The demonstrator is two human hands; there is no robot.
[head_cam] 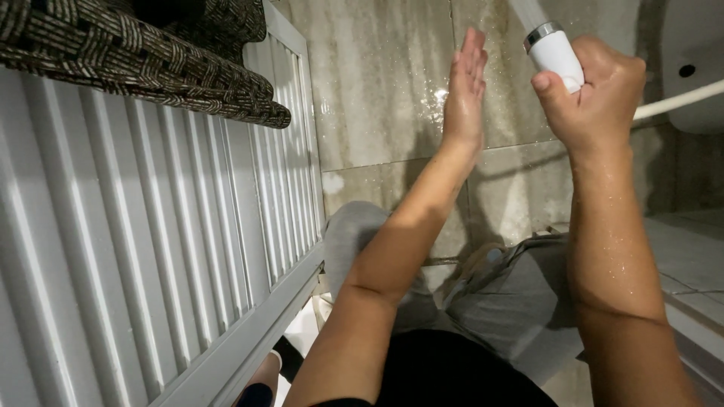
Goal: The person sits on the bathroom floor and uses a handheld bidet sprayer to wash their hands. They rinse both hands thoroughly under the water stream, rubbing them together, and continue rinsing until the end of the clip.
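My right hand [596,90] is closed around a white spray handle [556,54] with a chrome ring, held up near the top of the view. A white hose [679,100] runs off to the right from behind that hand. My left hand [464,87] is raised just left of the handle, flat and edge-on, fingers together and straight, holding nothing. Water drops glisten on the tiled floor [377,98] beside it and on my right forearm.
A white slatted door [151,241] fills the left side, with a dark woven patterned cloth [136,53] draped over its top. My grey-clad legs [513,301] are below. A white fixture [694,68] sits at the top right, and a tiled step [694,256] at the right.
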